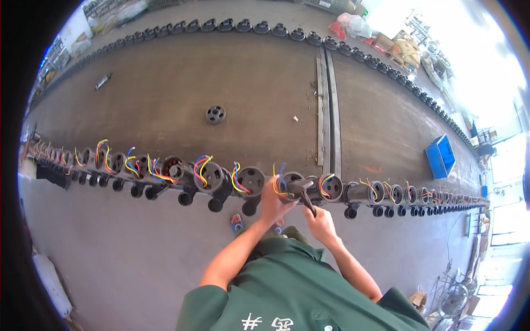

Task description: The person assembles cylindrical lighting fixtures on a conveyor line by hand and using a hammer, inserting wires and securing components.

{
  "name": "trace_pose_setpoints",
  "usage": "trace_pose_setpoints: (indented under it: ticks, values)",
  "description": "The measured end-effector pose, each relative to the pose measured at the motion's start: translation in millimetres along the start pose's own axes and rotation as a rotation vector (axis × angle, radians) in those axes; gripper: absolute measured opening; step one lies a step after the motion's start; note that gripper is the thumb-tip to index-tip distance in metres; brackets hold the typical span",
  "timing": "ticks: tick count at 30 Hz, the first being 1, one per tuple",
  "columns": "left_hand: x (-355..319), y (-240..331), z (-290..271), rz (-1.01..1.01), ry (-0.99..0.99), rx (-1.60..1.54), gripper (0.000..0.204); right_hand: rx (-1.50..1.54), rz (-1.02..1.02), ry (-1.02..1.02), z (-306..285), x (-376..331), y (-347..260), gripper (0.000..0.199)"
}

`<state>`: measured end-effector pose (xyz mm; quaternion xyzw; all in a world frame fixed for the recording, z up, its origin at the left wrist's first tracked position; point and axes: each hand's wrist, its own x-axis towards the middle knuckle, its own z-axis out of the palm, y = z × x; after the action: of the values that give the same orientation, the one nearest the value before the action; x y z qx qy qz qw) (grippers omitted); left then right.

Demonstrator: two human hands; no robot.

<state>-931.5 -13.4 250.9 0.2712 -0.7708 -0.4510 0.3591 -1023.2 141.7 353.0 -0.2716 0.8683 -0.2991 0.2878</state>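
A round dark metal housing [291, 177] stands in the row before me, with yellow and blue wires [280, 190] rising from its left side. My left hand [273, 203] is closed against the left side of this housing, beside the wires. In my right hand [321, 225] is the dark handle of a hand tool [308, 201]. Its wide head lies across the front rim of the housing and looks like a hammer's, though the kind is not certain. The tool and my fingers hide part of the housing.
Similar housings [253, 180] with coloured wires line the near table edge on both sides. Farther back lie a loose round part [216, 115], a blue bin [440, 156] and a metal track [330, 110] across the table. Dark round parts [243, 25] line the far edge.
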Motion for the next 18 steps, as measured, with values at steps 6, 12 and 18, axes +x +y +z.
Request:
trace_pose_setpoints:
  ticks: [6, 12, 18]
  values:
    - [2.3, 0.6, -2.3, 0.012, -0.049, 0.050, 0.106, 0.151, 0.004, -0.066, -38.4, -8.8, -47.5, 0.055]
    - [-15.1, 2.0, 10.7, -0.060, -0.003, 0.131, 0.108, 0.511, 0.112, 0.002, -43.6, -38.6, -23.5, 0.043]
    - [-15.7, 7.5, 24.3, -0.091, 0.132, 0.093, 0.095, 0.670, 0.204, 0.225, -77.2, -57.8, 0.3, 0.039]
